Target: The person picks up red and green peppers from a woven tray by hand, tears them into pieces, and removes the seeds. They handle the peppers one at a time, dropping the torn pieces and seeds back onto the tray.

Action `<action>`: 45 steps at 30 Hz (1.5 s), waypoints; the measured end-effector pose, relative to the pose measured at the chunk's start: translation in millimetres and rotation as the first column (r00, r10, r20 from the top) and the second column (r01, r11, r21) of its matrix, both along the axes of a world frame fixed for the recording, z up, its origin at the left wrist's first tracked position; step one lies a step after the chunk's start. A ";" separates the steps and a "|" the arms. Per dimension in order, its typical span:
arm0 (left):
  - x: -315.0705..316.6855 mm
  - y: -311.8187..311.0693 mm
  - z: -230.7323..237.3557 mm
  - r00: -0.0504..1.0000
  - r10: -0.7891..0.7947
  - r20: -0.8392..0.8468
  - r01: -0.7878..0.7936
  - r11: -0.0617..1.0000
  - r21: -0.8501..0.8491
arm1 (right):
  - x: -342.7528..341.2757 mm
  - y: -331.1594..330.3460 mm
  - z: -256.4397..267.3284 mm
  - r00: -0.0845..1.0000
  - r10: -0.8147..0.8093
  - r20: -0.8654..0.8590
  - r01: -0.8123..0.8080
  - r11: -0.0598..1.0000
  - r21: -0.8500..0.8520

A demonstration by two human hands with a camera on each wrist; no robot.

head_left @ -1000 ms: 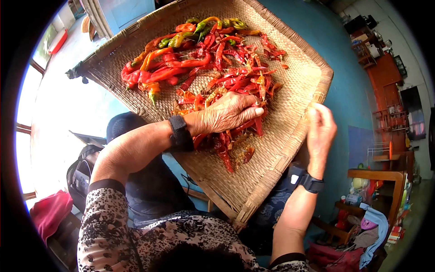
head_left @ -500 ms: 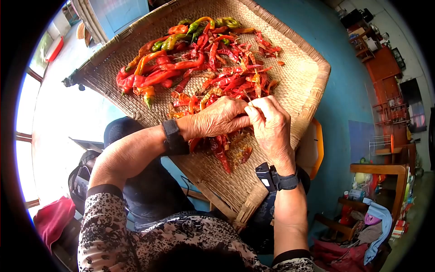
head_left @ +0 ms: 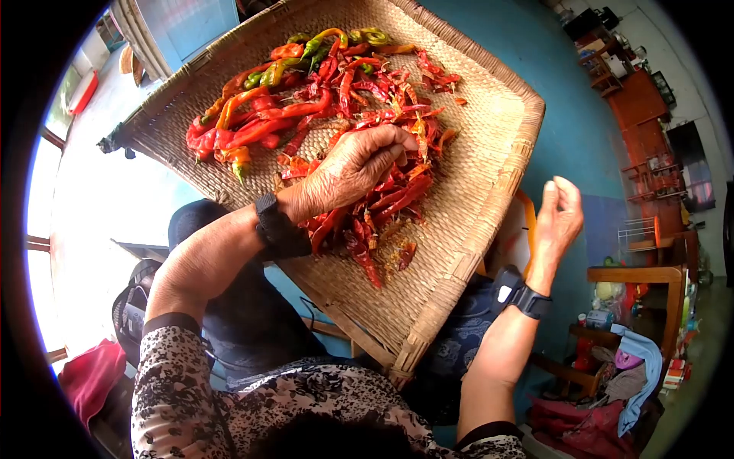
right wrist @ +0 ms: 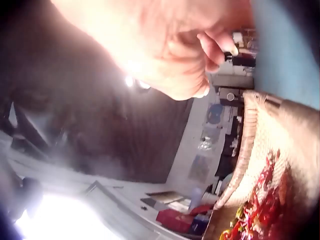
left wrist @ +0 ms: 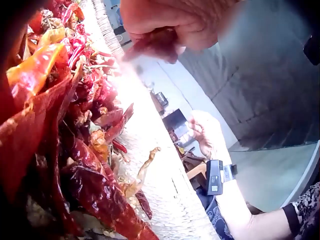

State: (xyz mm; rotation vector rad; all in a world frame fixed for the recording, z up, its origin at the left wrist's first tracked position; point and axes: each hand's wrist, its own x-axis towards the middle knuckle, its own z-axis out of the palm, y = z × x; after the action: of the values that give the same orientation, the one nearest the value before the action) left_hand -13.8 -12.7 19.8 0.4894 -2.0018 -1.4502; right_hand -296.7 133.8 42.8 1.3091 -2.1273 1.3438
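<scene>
My left hand is over a heap of red chili peppers, its fingers curled inward near the heap's right side. Curled fingers also show above the peppers in the left wrist view; I cannot tell whether a chili is between them. The chilies lie on a woven tray, some wrinkled and dry. My right hand hovers beyond the tray's right edge, thumb and fingers slightly apart with nothing visible between them. Loosely bent fingers appear in the right wrist view.
Fresher red, orange and green peppers lie at the tray's far left. An orange-rimmed container is partly hidden below the tray's right edge. A wooden chair with clothes stands at the right.
My right hand came in from the right to meet the left over the chilies, then went back out past the tray's edge. My left hand has shifted slightly up and its fingers are more curled.
</scene>
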 end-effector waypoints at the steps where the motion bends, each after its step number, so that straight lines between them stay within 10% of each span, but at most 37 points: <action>1: -0.9 2.1 1.2 0.998 -0.002 -0.062 0.003 1.000 0.012 | 13.6 -4.8 0.8 0.990 0.112 0.086 -0.113 0.994 0.008; 8: 0.2 13.8 0.3 0.960 0.064 -0.274 -0.070 0.997 -0.012 | 147.5 -38.2 -8.5 0.278 0.677 0.681 -0.860 0.491 -0.137; 11: 8.0 21.0 9.7 0.971 0.075 -0.227 -0.063 0.996 0.062 | 158.7 -43.6 -3.5 0.228 0.483 0.846 -0.909 0.418 0.006; 18: 10.3 13.7 11.9 0.979 0.051 -0.198 -0.084 0.983 -0.162 | 152.0 -46.3 -9.5 0.404 0.590 0.699 -0.850 0.524 0.050; 21: 12.3 2.0 11.4 0.982 0.133 -0.137 -0.143 0.987 -0.071 | 121.7 -39.1 11.9 0.769 0.468 0.436 -0.573 0.807 0.145; 25: 16.3 -12.9 -0.3 0.982 0.136 0.131 -0.093 0.952 -0.293 | 36.4 -24.3 18.9 0.958 0.129 0.257 -0.133 0.991 -0.002; 31: 10.4 -2.0 -34.8 0.934 0.196 0.297 0.130 0.588 -0.798 | -28.4 14.6 -11.1 0.916 -0.331 -0.229 0.399 0.822 0.407; 34: 5.7 1.0 -36.4 0.888 0.268 0.373 0.224 0.455 -0.862 | -32.5 14.0 -14.8 0.930 -0.191 -0.313 0.273 0.930 0.244; 39: -1.9 -8.4 -40.0 0.906 0.268 0.328 0.179 0.461 -0.869 | 21.8 -13.9 -2.8 0.974 0.224 0.035 -0.220 0.894 0.390; 42: -4.9 -9.6 -36.2 0.924 0.243 0.295 0.116 0.557 -0.822 | 58.0 -32.6 -0.1 0.915 0.402 -0.025 -0.373 0.870 0.322; 45: -3.2 -6.3 -15.1 0.972 0.072 0.225 0.026 0.914 -0.404 | 92.8 -40.2 8.8 0.841 0.474 0.260 -0.540 0.765 0.352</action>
State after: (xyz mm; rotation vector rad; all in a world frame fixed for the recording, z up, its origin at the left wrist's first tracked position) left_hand -16.9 -19.0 4.7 0.5174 -2.3977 -0.9530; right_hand -203.8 93.6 51.6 2.1516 -2.3509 1.2384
